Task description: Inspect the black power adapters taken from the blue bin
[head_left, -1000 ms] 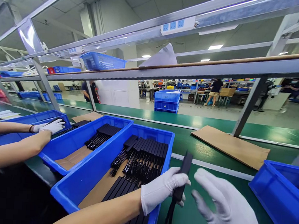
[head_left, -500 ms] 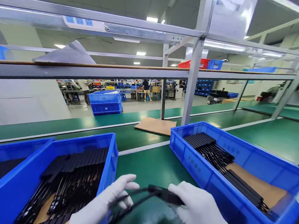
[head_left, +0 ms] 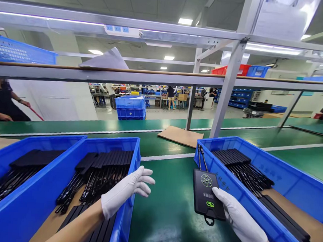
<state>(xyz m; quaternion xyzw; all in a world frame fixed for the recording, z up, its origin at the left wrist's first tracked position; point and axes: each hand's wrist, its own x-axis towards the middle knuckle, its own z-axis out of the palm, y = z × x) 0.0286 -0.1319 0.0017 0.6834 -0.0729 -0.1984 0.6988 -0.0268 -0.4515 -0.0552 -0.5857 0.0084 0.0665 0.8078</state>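
Observation:
In the head view my right hand (head_left: 240,220), in a white glove, grips a flat black controller box (head_left: 207,193) by its lower right edge. Round button markings, a digit display and a green logo show on its face. Two black cables (head_left: 201,156) rise from its top end, and a hanging loop sticks out below. The box is held just left of the right blue bin (head_left: 228,191). My left hand (head_left: 131,188), gloved too, holds nothing; its fingers are spread beside the right wall of the middle blue bin (head_left: 136,170), with several black boxes (head_left: 115,160) and their cables inside.
A left blue bin (head_left: 26,142) also holds black cabled boxes. Behind lie a cardboard sheet (head_left: 181,136) and the green table (head_left: 162,194). A metal shelf rail (head_left: 153,77) and a post (head_left: 227,88) stand ahead. Another person (head_left: 6,100) is at the far left.
My right hand has turned the black box so its face and cables show, cables pointing away. My left hand has come off the cables and moved left. The view has swung left.

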